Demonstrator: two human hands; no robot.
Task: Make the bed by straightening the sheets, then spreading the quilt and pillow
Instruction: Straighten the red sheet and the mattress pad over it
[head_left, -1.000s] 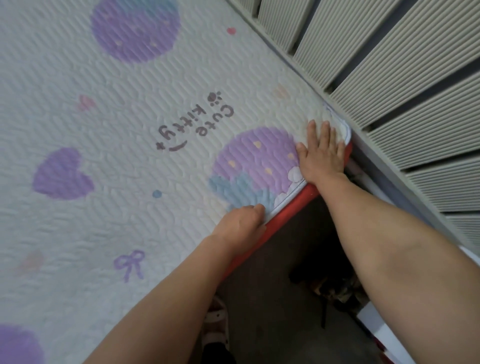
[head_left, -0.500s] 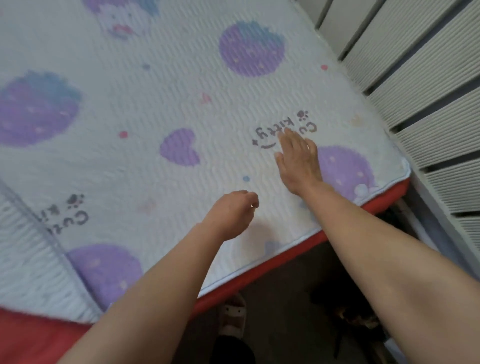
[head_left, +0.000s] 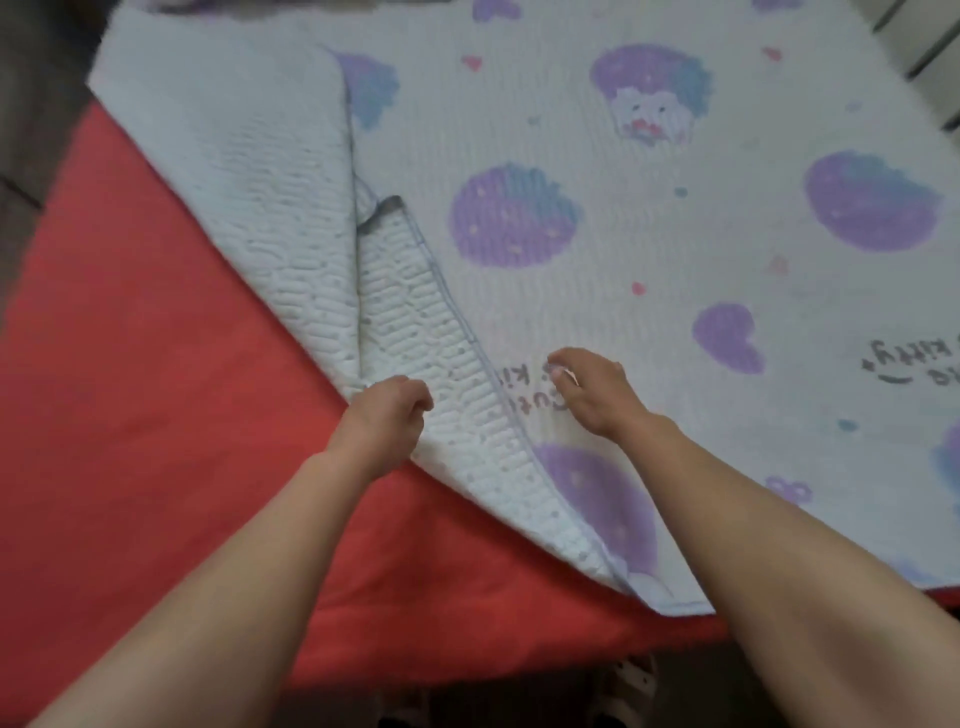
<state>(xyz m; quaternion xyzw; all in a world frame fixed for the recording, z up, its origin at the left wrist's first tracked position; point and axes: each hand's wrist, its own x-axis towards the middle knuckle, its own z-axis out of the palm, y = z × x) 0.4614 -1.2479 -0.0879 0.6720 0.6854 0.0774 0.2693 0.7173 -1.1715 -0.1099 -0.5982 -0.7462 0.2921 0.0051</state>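
Where the sheet is flipped back off the red mattress, its flap runs near-right to far-left — left hand clutches the fold, right hand curled, grip unclear.

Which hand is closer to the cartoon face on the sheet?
Right. The right hand lies below the cartoon face, over the printed side; the left hand is farther, lower left, at the folded edge of the sheet.

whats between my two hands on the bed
In the head view, the sheet's folded-back flap lies between the left hand and the right hand, textured underside up, its piped edge nearer the right hand.
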